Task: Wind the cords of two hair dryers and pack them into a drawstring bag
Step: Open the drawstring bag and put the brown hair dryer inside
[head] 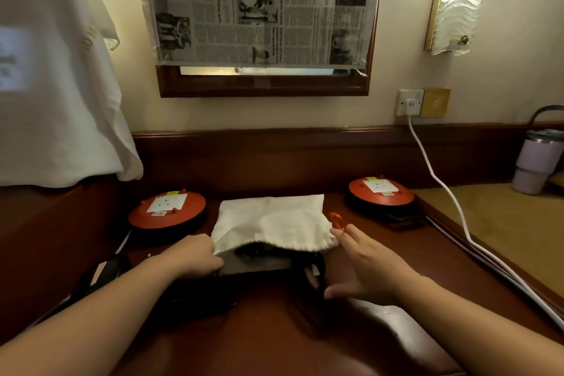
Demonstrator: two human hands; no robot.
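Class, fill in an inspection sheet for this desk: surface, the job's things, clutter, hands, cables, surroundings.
Surface: dark wooden desk.
Job's things: white drawstring bag lying flat, mouth lifted; dark items at the mouth, unclear.
Clutter: two red extension reels.
Hands: left hand grips the bag's edge; right hand open beside it.
Cables: white cable from the wall plug.
Surroundings: newspaper-covered mirror, tumbler.
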